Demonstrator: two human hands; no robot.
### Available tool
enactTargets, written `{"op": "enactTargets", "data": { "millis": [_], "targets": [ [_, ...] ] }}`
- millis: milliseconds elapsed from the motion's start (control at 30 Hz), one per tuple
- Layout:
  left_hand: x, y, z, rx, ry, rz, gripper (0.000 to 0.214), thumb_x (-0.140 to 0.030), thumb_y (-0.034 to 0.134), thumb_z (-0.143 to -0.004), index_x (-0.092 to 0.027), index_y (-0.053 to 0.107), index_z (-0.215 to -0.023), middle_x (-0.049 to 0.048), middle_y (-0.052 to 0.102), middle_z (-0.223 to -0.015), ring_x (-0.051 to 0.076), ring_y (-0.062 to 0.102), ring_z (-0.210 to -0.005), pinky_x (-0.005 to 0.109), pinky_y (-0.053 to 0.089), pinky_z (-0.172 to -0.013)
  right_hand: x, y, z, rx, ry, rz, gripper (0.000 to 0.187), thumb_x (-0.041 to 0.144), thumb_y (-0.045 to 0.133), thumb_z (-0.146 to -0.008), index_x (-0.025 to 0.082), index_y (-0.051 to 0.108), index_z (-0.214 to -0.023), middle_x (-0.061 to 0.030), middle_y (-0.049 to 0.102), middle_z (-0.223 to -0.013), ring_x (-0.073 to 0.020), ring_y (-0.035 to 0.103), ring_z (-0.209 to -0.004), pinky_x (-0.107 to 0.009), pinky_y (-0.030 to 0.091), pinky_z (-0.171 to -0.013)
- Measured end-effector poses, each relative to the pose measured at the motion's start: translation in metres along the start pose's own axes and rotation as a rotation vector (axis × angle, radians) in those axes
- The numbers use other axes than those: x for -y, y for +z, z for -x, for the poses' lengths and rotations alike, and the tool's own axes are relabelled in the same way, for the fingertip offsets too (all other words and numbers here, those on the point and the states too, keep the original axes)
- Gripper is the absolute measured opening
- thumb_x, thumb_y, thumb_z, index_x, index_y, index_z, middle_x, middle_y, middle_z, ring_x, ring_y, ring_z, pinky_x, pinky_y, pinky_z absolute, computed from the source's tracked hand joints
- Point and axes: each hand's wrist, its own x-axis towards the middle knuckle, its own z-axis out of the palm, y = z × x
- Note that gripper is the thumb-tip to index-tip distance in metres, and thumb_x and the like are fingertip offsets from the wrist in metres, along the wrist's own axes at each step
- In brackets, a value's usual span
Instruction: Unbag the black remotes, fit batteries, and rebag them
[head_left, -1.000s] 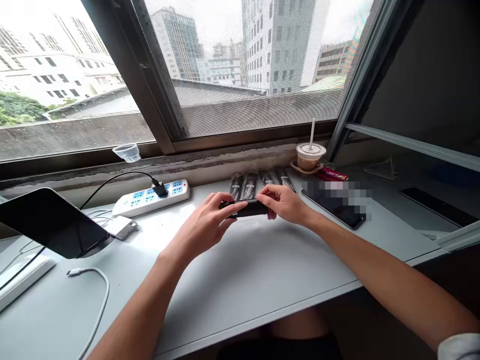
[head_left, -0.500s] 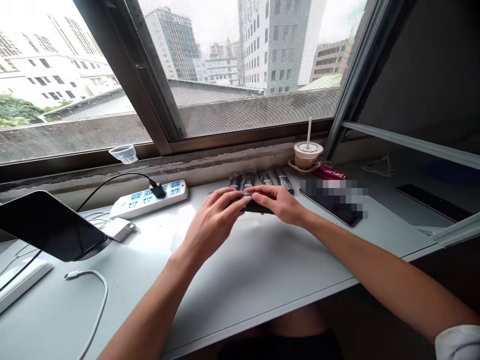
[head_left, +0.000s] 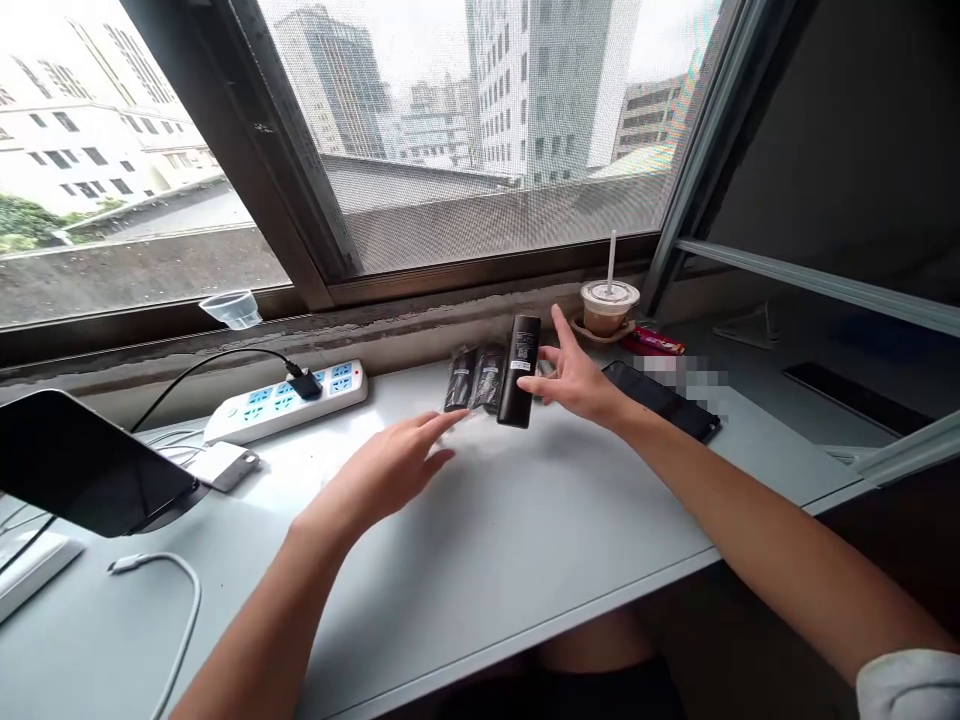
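Observation:
My right hand [head_left: 579,385] pinches a slim black oblong device [head_left: 516,400] by its side, thumb across its front and index finger stretched up and away. The device stands nearly upright, leaning slightly, and shows small print and a white label. My left hand [head_left: 386,460] is open to the left of it, fingers extended near what looks like clear film on the desk. Behind the device lie dark items in clear wrappers, one packet [head_left: 460,380] at the left and another packet [head_left: 487,372] beside it. Others there are mostly hidden by the device and my right hand.
A lidded drink cup [head_left: 609,303] with a straw stands by the window, near a red packet [head_left: 656,342]. A dark tablet or phone [head_left: 664,402] lies at right. To the left are a white power strip [head_left: 247,422], a propped black screen [head_left: 82,465] and a white cable [head_left: 191,610].
My hands have moved apart. The black device, low between both hands before, is now raised upright in my right hand alone. My left hand has drawn back to the left and opened.

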Motion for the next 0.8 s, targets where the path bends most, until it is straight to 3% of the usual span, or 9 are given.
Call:
{"op": "enactTargets", "data": {
  "millis": [67,133,233,400,467,600,800],
  "targets": [
    [0.0,-0.006,0.0,-0.025,-0.006,0.031,0.052,-0.037,0.049,-0.107,-0.032,0.049,-0.158,0.0091,0.07,-0.14,0.032,0.074,-0.11,0.043,0.059,-0.089,-0.002,0.0,0.001,-0.005,-0.002,0.038,0.145,0.034,0.09,-0.075,0.045,-0.023,-0.166,-0.0106,0.061,-0.143,-0.0127,0.069,-0.069,-0.03,0.062,-0.06],
    [-0.002,-0.009,0.0,-0.052,-0.009,0.071,0.051,-0.04,0.05,-0.107,-0.034,0.05,-0.158,0.008,0.071,-0.139,0.03,0.074,-0.106,0.043,0.059,-0.088,-0.003,0.001,0.001,-0.042,-0.01,0.041,0.141,0.036,0.091,-0.075,0.046,-0.014,-0.169,-0.0126,0.057,-0.147,-0.0147,0.072,-0.075,-0.033,0.066,-0.065],
    [-0.01,-0.008,-0.001,-0.078,0.006,0.134,0.051,-0.04,0.052,-0.106,-0.037,0.05,-0.157,0.007,0.07,-0.141,0.027,0.074,-0.102,0.04,0.059,-0.087,-0.002,0.004,0.0,-0.123,-0.005,0.017,0.136,0.039,0.092,-0.074,0.04,-0.004,-0.17,-0.0156,0.058,-0.145,-0.0187,0.074,-0.082,-0.036,0.068,-0.07],
    [-0.027,0.0,-0.004,-0.094,0.01,0.245,0.065,-0.046,0.059,-0.103,-0.038,0.04,-0.164,0.0102,0.054,-0.16,0.023,0.076,-0.089,0.042,0.064,-0.085,0.003,0.014,0.002,-0.177,0.051,-0.033,0.141,0.041,0.096,-0.069,0.034,-0.001,-0.17,-0.0169,0.06,-0.144,-0.0258,0.077,-0.094,-0.041,0.07,-0.078],
    [-0.032,0.001,-0.003,-0.098,0.003,0.291,0.071,-0.049,0.062,-0.101,-0.037,0.036,-0.166,0.0117,0.048,-0.164,0.025,0.076,-0.095,0.044,0.065,-0.086,0.003,0.018,0.005,-0.147,0.069,-0.033,0.146,0.038,0.098,-0.066,0.033,-0.004,-0.171,-0.0164,0.062,-0.144,-0.0277,0.076,-0.102,-0.042,0.069,-0.083],
    [-0.039,-0.003,-0.003,-0.141,0.032,0.414,0.066,-0.051,0.066,-0.099,-0.035,0.048,-0.161,0.0124,0.051,-0.162,0.034,0.065,-0.131,0.046,0.063,-0.097,0.0,0.021,0.008,-0.034,0.053,0.036,0.153,0.036,0.099,-0.067,0.031,-0.012,-0.171,-0.0139,0.068,-0.136,-0.0287,0.075,-0.108,-0.043,0.067,-0.09],
    [-0.036,-0.005,-0.015,-0.194,-0.162,0.862,0.049,-0.054,0.064,-0.1,-0.022,0.068,-0.137,0.013,0.076,-0.124,0.028,0.073,-0.112,0.04,0.062,-0.088,-0.002,0.02,0.009,0.106,-0.009,-0.031,0.124,0.037,0.094,-0.076,0.031,0.013,-0.169,-0.0091,0.073,-0.123,-0.0275,0.074,-0.11,-0.049,0.063,-0.099]
  ]
}}
